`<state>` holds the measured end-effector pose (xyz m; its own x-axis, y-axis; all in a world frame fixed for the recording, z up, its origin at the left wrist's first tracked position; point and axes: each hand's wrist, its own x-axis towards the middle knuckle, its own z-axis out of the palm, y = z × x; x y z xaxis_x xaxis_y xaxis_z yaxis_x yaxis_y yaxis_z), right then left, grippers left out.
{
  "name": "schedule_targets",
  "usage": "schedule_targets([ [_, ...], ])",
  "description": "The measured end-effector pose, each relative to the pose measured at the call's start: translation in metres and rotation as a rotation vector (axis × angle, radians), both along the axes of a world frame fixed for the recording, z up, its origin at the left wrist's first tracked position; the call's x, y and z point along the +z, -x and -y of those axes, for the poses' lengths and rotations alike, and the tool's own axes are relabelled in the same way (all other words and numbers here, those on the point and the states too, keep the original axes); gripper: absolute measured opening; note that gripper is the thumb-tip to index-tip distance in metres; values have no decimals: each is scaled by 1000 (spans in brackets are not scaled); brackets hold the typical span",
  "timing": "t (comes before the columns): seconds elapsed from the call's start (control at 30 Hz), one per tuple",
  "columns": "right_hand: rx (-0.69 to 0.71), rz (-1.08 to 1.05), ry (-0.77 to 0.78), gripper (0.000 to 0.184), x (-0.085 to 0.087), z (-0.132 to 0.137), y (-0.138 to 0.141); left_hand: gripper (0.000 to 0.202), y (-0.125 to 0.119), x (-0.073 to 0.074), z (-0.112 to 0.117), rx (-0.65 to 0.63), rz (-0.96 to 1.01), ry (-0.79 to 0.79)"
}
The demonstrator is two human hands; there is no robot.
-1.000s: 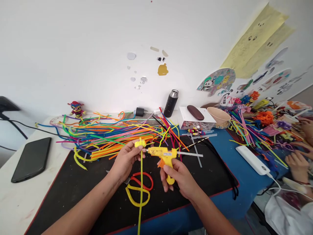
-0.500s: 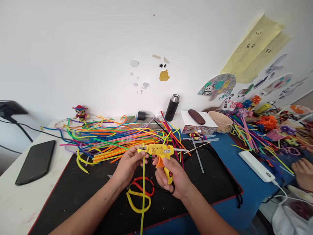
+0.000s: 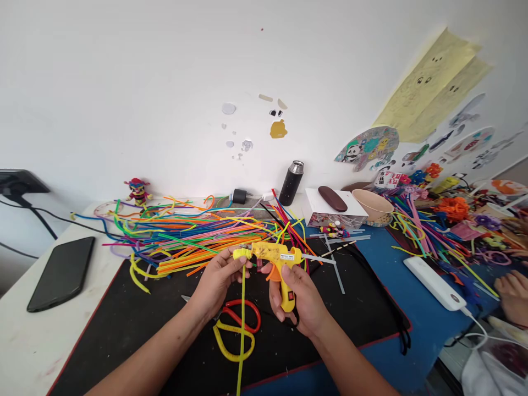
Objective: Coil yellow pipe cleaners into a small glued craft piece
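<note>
Between the thumb and fingers of my left hand [image 3: 220,278] is a yellow pipe cleaner [image 3: 242,308], coiled into a small roll at its top end. Its long tail hangs straight down past the scissors. My right hand [image 3: 299,297] grips a yellow glue gun [image 3: 274,253] by the handle, near its orange trigger. The nozzle points left and sits right beside the coiled end; whether it touches cannot be made out. A clear glue stick [image 3: 317,258] protrudes from the gun's back. Below lie scissors [image 3: 235,335] with red and yellow handles on the black mat [image 3: 165,341].
Many coloured pipe cleaners [image 3: 185,236] spread behind my hands. Farther back stand a black flask [image 3: 291,184], a white box [image 3: 336,206] and a bowl [image 3: 373,206]. A phone [image 3: 61,273] lies left, a white power strip [image 3: 433,283] right. Another person's hand [image 3: 513,294] is at the right edge.
The glue gun has shifted slightly right, its nozzle drawing back from over the pipe cleaner, so the coiled yellow end now shows. My left hand stays nearly in place.
</note>
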<state>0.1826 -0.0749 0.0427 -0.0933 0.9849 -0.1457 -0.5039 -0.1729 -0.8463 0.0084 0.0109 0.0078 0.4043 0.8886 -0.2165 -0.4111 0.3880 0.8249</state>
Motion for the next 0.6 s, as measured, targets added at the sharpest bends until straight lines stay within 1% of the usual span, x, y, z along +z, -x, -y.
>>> schedule_targets([
  [0.1,61,-107,-26,47,0,1,1,38,0,-2,0,0,-6,0],
  [0.2,75,-168,-35,45,0,0,2,38,1,-2,1,0,-8,0],
  [0.5,84,-144,-33,47,3,4,4,38,-1,-3,2,-2,4,-11],
  [0.6,79,-74,-35,48,3,3,7,40,-2,-3,2,2,13,-13],
])
